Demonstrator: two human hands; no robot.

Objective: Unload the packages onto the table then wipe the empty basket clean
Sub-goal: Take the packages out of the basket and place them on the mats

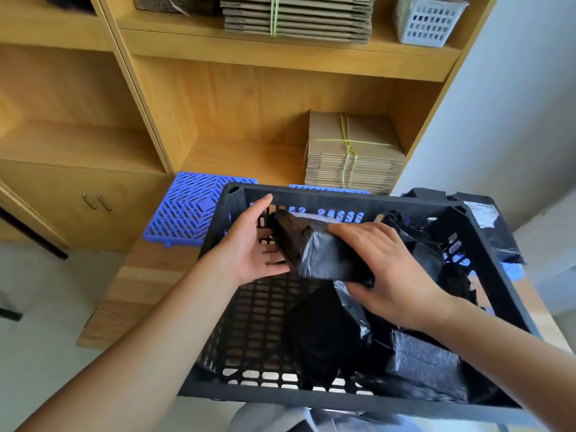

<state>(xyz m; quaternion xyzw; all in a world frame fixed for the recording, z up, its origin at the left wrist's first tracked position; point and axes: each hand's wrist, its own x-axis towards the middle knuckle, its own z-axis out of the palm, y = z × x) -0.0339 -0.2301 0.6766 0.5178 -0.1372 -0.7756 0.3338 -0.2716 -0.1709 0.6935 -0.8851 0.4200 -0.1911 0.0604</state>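
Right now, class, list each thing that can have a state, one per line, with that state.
Basket: still part full.
Held package: lifted above the basket.
Right hand: grips the held package.
Left hand: open, supporting its end.
Cardboard bundle: tied, shelved.

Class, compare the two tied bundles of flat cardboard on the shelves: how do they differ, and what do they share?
The upper cardboard bundle sits on the higher shelf, cut off by the frame's top; the lower cardboard bundle sits on the shelf below, fully visible. The upper looks wider, the lower squarer. The lower shows crossed ties, the upper one tie. Both are brown, stacked flat, tied yellow-green.
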